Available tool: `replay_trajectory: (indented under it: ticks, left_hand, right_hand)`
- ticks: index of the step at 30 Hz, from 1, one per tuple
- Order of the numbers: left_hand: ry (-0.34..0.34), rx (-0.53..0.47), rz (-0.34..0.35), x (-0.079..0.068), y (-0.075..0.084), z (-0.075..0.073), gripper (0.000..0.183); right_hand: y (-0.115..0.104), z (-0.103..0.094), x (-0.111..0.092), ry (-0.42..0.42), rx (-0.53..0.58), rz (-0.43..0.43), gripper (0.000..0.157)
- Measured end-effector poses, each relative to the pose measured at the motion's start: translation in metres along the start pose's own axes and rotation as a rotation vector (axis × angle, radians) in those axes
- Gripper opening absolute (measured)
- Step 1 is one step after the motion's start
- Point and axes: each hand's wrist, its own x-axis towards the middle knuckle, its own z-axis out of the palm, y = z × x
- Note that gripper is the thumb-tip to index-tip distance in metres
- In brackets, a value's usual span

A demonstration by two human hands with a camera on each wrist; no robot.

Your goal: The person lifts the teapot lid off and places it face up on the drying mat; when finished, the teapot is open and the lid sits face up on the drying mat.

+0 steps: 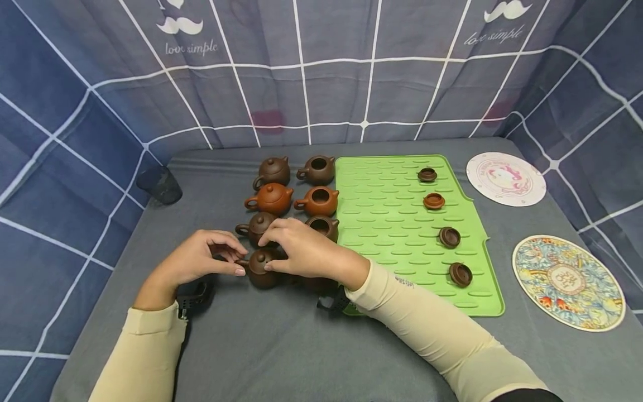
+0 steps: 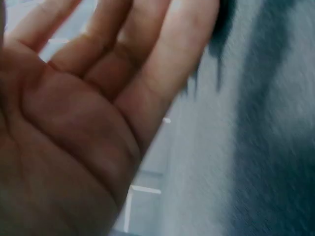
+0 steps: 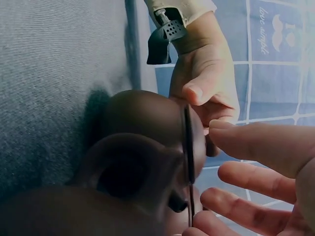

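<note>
A dark brown lidded teapot stands upright at the front left, its lid seated on the body. My right hand hovers over it from the right, thumb and fingers spread apart near the lid knob. Whether the thumb touches the lid is unclear. On the left, my left hand sits beside the handle, thumb and fingers parted, gripping nothing visible. Behind stand more lidded teapots, one orange-brown. The right-hand column holds lidless teapots; its front one is mostly hidden by my right hand.
A green mat lies right of the teapots, with several lids on its right part. Farther right lie a pink-and-white round mat and a patterned round mat. A dark cup leans at the back left.
</note>
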Motion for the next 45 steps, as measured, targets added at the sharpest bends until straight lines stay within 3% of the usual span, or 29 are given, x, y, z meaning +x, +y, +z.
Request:
replay_trajectory:
  ticks: [9,18,34,45]
  left_hand:
    - [0.014,-0.001,0.084,0.001,-0.011,0.006,0.02]
    - [-0.003,-0.008,0.059,-0.003,-0.019,0.004,0.021]
    - [0.05,-0.026,0.103,0.0,-0.022,0.006,0.019]
    - [0.018,-0.05,0.144,0.0,-0.021,0.006,0.02]
  right_hand:
    - [-0.001,0.009,0.001,0.011,-0.025,-0.025,0.036]
    - [-0.002,0.018,0.001,0.025,-0.054,-0.058,0.033]
    - [-0.001,0.024,0.003,0.089,-0.094,-0.092,0.028]
    - [-0.002,0.026,0.003,0.103,-0.089,-0.138,0.027]
